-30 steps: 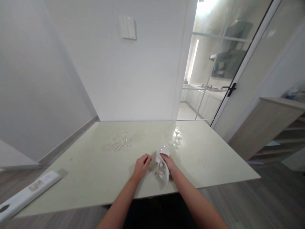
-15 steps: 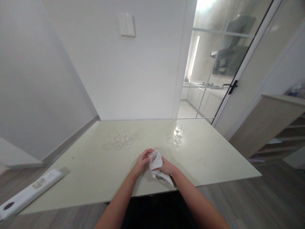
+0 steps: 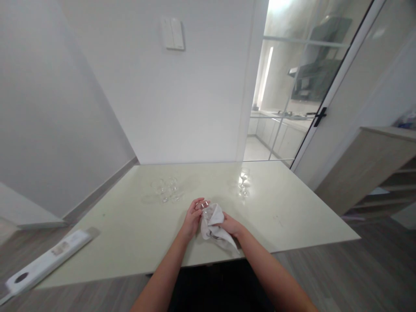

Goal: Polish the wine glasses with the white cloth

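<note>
Near the front middle of the table, my left hand [image 3: 192, 216] is closed around a small clear glass [image 3: 203, 204], which is tilted. A crumpled white cloth [image 3: 212, 229] is gripped in my right hand [image 3: 230, 224] and lies against the glass, covering part of it. The lower end of the cloth drapes toward the table's front edge. Farther back on the left stands a group of several clear glasses [image 3: 167, 187]. More clear glasses [image 3: 243, 184] stand at the back right, where a bright reflection makes their shapes hard to read.
The pale table [image 3: 130, 234] meets a white wall [image 3: 201, 95] at its far side. A long white device [image 3: 53, 255] with a dark oval lies over the left front corner. A glass door [image 3: 279, 86] and a wooden shelf unit [image 3: 360, 160] stand to the right.
The glass shows more above the cloth, and my left hand has shifted slightly left and up. The cloth has spread and changed its folds. The view has shifted slightly.
</note>
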The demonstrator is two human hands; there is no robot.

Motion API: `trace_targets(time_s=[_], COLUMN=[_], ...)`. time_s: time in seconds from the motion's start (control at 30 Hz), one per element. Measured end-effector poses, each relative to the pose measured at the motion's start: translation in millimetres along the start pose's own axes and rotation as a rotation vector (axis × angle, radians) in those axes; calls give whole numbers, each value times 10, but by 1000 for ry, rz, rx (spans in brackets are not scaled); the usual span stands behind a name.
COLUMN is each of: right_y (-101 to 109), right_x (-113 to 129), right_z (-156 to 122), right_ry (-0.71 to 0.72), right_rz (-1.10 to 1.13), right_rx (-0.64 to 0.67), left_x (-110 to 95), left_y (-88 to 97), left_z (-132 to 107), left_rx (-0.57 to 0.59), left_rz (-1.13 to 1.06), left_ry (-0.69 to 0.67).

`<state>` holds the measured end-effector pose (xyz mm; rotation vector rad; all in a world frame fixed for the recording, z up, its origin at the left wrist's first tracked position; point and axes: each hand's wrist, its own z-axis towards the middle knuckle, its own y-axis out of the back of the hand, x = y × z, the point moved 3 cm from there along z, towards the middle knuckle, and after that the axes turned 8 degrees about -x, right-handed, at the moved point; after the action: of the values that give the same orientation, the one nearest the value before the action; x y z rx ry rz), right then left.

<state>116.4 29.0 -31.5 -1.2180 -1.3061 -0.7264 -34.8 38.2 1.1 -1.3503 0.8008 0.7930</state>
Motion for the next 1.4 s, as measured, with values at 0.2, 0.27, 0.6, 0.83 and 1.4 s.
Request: trace_targets(time_s=[0.2,0.27,0.6,0.83,1.4], right_y=[-61,-59,-139,-186,22], right_x=[40,51,120,220,100], right_z=[-40,-47,-62,-63,103], right_ry=[90,115,199,255,83], right_rz=[-80,-102,-91,-3,289], right_rx=[45,55,73,-22,-248], left_x=[54,86,20,-172,-393], left_y=[-19,-16,74,-62,-524], left_z=[-14,-17,-1,-180,-475], left_rx=[45,66,-25,-95,1], left_rz=[129,135,366,698,832], left_ry=[-60,-44,-186,-503,-788])
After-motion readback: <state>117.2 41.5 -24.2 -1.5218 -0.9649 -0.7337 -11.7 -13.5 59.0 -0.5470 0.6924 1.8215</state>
